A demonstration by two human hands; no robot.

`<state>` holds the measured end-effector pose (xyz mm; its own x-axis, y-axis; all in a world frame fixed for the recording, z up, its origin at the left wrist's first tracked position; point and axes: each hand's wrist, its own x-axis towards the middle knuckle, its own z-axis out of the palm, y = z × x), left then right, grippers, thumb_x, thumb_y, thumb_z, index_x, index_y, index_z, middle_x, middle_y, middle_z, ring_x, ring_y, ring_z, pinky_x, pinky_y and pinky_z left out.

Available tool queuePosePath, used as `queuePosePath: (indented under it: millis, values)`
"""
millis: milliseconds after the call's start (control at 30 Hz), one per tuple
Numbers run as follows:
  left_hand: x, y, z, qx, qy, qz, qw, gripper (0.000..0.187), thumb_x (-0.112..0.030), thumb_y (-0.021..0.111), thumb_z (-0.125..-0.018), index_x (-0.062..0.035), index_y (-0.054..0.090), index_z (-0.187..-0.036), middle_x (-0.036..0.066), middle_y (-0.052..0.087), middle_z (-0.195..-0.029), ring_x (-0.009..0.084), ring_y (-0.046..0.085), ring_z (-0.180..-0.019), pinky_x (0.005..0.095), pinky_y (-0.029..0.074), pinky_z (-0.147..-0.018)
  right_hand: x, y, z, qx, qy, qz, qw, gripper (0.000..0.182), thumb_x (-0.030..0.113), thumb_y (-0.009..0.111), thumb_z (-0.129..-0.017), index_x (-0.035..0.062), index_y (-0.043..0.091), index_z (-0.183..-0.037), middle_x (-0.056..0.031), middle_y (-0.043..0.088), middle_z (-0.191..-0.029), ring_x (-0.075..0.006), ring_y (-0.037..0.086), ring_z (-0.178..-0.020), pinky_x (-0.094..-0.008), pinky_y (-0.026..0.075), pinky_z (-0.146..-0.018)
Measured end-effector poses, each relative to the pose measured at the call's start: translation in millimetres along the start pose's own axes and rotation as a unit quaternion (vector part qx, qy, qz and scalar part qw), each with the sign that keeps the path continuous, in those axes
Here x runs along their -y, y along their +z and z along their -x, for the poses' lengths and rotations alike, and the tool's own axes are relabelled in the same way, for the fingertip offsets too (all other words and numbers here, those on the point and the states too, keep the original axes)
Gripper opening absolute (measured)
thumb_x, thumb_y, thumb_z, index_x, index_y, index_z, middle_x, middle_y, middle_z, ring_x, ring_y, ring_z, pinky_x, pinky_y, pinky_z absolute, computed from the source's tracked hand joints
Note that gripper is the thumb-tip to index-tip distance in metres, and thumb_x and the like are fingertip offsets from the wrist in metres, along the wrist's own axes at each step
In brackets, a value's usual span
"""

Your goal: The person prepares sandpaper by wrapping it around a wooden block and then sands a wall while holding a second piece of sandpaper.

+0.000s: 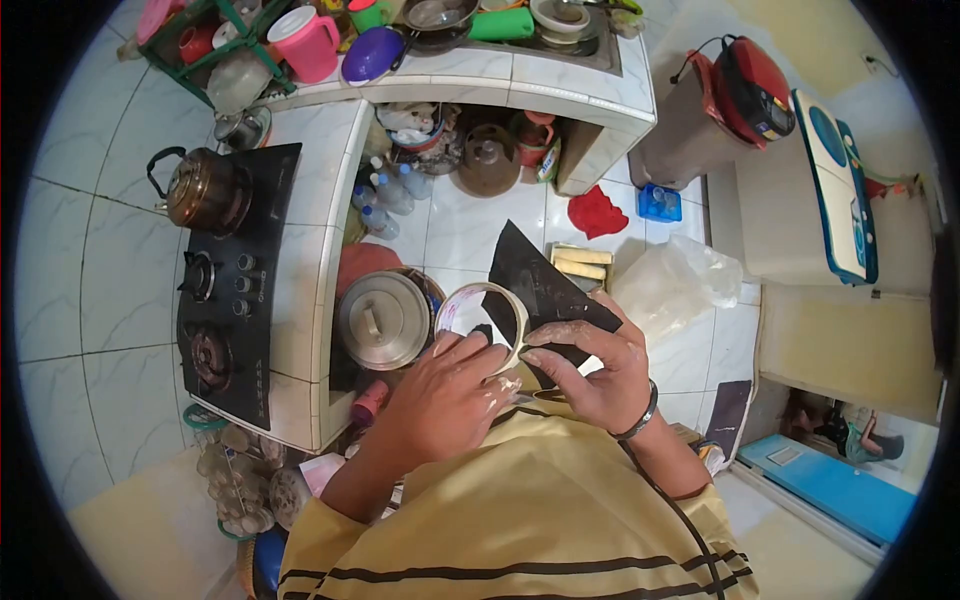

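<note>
My left hand is closed on the lower left part of a roll of pale tape, with its fingers over the ring. My right hand pinches at the right side of the roll, thumb and forefinger close to its edge. A dark, angular sheet hangs behind the right fingers and beside the roll, its pointed corner upward. Whether the right fingertips hold the tape's end or the sheet cannot be made out.
A black stove with a kettle stands at the left. Near my left hand is a lidded pot. Beyond are a red cloth, a blue box and a plastic bag on the floor.
</note>
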<state>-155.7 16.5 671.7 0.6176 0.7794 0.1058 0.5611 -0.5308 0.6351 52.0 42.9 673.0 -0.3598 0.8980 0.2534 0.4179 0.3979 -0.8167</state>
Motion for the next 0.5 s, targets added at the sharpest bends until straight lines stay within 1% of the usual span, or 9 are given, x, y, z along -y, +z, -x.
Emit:
queuePosePath:
  millis: [167, 267, 400, 500]
  values:
    - [-2.4, 0.0, -3.7, -0.01, 0.0, -0.015, 1.0, 0.015, -0.015, 0.062, -0.079, -0.0025, 0.067, -0.085, 0.007, 0.054, -0.091, 0.0234, 0.051, -0.091, 0.0387, 0.04, -0.078, 1.5, 0.5, -3.6, -0.011, 0.015, -0.028, 0.999, 0.016, 0.003, 0.076, -0.074, 0.0042, 0.071, -0.088, -0.0101, 0.071, -0.086, -0.0283, 0.061, -0.083, -0.0352, 0.047, -0.08]
    - [-3.4, 1.4, -4.5, -0.015, 0.0, -0.012, 1.0, 0.015, -0.015, 0.062, -0.079, -0.0027, 0.067, -0.086, 0.007, 0.054, -0.091, 0.0234, 0.052, -0.091, 0.039, 0.04, -0.078, -2.3, -0.3, -2.6, -0.01, 0.011, -0.029, 0.999, 0.015, 0.003, 0.076, -0.073, 0.0047, 0.071, -0.087, -0.01, 0.071, -0.085, -0.0281, 0.063, -0.081, -0.0359, 0.046, -0.083]
    - [-6.0, 2.3, -5.2, -0.01, -0.002, -0.012, 1.0, 0.014, -0.014, 0.063, -0.079, -0.0029, 0.067, -0.085, 0.007, 0.055, -0.092, 0.0238, 0.052, -0.091, 0.0391, 0.04, -0.077, -5.0, -1.5, 0.9, 0.002, 0.028, -0.041, 0.999, 0.013, 0.003, 0.075, -0.074, 0.0059, 0.071, -0.085, -0.0083, 0.071, -0.083, -0.0278, 0.066, -0.077, -0.0371, 0.044, -0.09]
    - [-5.5, 7.4, -4.5, -0.04, 0.013, 0.022, 0.999, 0.016, -0.009, 0.065, -0.075, 0.0011, 0.064, -0.088, 0.011, 0.051, -0.086, 0.0289, 0.05, -0.085, 0.0403, 0.039, -0.074, -6.3, -5.1, 2.1, 0.013, 0.016, -0.047, 0.999, 0.011, 0.004, 0.075, -0.074, 0.0061, 0.07, -0.085, -0.0077, 0.071, -0.082, -0.0273, 0.067, -0.076, -0.0373, 0.043, -0.093]
